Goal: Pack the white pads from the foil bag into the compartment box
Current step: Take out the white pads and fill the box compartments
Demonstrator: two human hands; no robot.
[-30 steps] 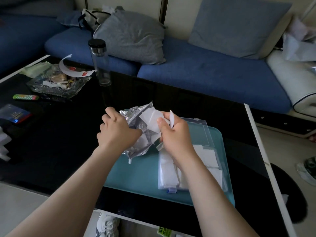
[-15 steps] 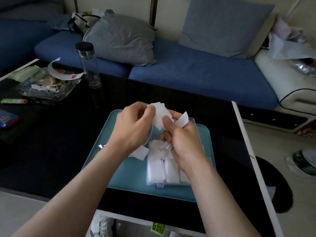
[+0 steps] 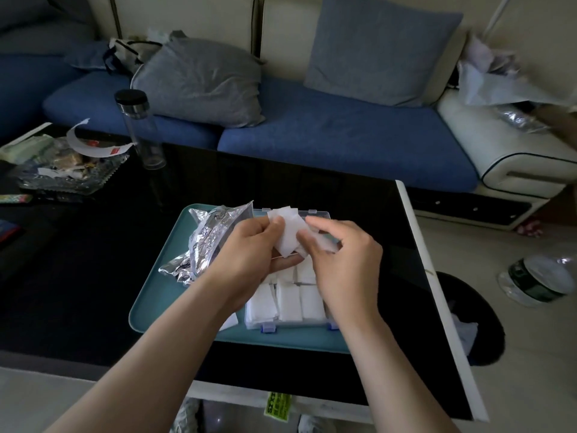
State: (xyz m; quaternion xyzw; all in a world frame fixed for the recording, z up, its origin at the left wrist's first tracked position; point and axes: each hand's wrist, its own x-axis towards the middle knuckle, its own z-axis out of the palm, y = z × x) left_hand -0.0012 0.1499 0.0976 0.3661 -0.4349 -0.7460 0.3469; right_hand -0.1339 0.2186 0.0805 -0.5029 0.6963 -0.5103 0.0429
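The compartment box (image 3: 256, 322) sits on a teal tray (image 3: 156, 307) on the counter (image 3: 78, 276), its near compartments filled. Above it, the fingers of the left hand (image 3: 249, 254) and right hand (image 3: 343, 264) pinch white pads (image 3: 288, 232) between them. The foil bag (image 3: 212, 239) lies crumpled just beyond the left hand.

The crumpled silver foil bag (image 3: 209, 242) lies on its side left of centre. Just right of it sits the clear box (image 3: 318, 215) with blue latches. White pads (image 3: 290, 300) lie flat in its near compartments. A few loose pads (image 3: 288, 234) are held above its far end.
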